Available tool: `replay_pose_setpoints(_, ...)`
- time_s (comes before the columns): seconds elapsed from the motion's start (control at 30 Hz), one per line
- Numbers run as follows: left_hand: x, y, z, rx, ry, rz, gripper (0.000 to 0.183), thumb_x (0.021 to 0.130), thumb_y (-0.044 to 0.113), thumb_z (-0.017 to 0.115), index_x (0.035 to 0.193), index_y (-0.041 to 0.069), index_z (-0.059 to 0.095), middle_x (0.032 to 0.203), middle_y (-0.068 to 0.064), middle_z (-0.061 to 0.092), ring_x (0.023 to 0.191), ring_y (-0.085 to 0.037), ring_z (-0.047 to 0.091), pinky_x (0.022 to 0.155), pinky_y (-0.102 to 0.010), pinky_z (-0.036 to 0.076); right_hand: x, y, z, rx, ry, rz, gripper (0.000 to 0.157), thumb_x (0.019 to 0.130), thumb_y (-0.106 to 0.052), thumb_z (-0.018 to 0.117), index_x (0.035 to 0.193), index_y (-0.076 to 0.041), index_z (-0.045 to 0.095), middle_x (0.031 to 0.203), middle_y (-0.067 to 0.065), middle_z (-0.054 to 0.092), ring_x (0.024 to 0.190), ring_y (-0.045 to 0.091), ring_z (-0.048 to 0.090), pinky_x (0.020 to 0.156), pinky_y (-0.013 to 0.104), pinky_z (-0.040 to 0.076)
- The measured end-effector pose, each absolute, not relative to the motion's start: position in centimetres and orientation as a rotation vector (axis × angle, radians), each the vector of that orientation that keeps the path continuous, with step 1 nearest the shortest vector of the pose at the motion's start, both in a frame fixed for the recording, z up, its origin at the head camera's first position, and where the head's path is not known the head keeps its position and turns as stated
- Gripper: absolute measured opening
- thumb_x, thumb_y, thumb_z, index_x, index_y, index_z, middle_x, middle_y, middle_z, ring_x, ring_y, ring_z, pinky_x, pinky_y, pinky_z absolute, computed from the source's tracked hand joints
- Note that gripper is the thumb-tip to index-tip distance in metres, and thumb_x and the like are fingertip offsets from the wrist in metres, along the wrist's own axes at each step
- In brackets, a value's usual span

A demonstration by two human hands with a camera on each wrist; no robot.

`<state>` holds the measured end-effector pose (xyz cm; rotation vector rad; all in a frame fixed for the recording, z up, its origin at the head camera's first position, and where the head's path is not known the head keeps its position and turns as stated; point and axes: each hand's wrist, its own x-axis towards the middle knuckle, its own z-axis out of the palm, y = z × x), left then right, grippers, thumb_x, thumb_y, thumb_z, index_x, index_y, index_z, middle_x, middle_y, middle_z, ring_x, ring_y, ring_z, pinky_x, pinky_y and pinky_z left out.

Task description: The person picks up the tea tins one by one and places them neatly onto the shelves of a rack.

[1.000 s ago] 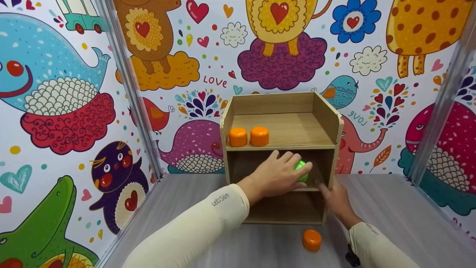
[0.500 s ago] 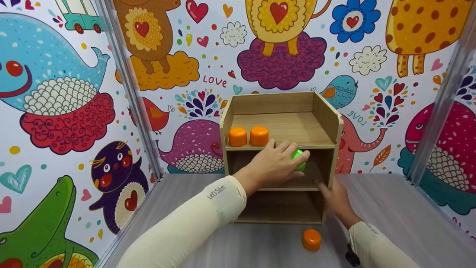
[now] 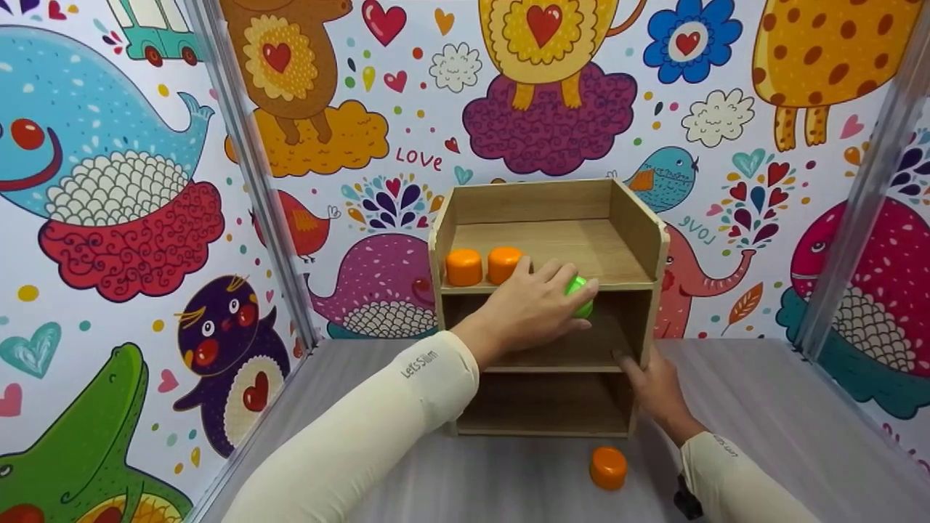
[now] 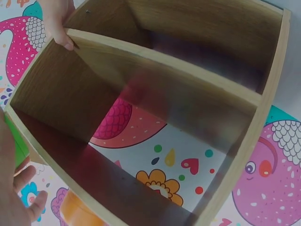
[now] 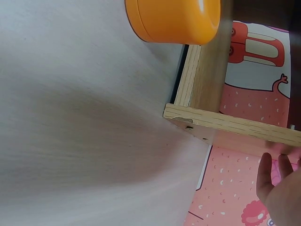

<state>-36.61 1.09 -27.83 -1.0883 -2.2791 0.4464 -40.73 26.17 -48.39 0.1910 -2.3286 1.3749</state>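
My left hand (image 3: 534, 305) grips a bright green, smooth rounded piece (image 3: 582, 296), partly hidden behind the fingers. It is at the front edge of the top board of a small wooden shelf unit (image 3: 548, 288). Two orange round-topped cylinders (image 3: 463, 267) stand side by side at the left of that top board; the hand overlaps the right one. My right hand (image 3: 662, 392) holds the unit's right side panel, thumb at the middle board's front edge and fingers along the outer face. In the left wrist view, the green piece (image 4: 18, 146) shows beside the left fingers.
Another orange cylinder (image 3: 608, 468) is on the grey table (image 3: 523, 479) in front of the unit's lower right corner. Walls printed with cartoon animals (image 3: 407, 109) surround the table, with metal posts (image 3: 254, 167) at the corners.
My left hand has risen with the green piece from the middle compartment opening to the top board's edge, shifting slightly left. The right hand has stayed on the side panel.
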Motion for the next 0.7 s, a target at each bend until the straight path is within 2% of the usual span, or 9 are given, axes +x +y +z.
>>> replay_pose_setpoints(0.23,-37.0,1.0,-27.1,-1.072,-2.281,0.433,0.058,0.105,0.059,0.040,0.153,0.027,0.038,0.141,-0.006,0.055,0.133,-0.025,0.052,0.107,-0.055,0.044,-40.6,26.2,-48.4,0.215,-2.328,1.417,0.062,0.102,-0.040,0.060,0.154,-0.014,0.037,0.140,0.019,0.060,0.118,0.037,0.065,0.103,0.058,0.050)
replay_pose_setpoints(0.7,-38.2,0.2,-25.9,-0.983,-2.281,0.428,0.058,0.105,0.059,0.041,0.152,0.025,0.041,0.138,-0.008,0.058,0.128,-0.027,0.054,0.105,-0.056,0.044,-40.7,26.1,-48.2,0.189,-2.322,1.383,0.062,0.102,-0.037,0.061,0.153,-0.011,0.039,0.139,0.020,0.061,0.119,0.037,0.064,0.106,0.058,0.047)
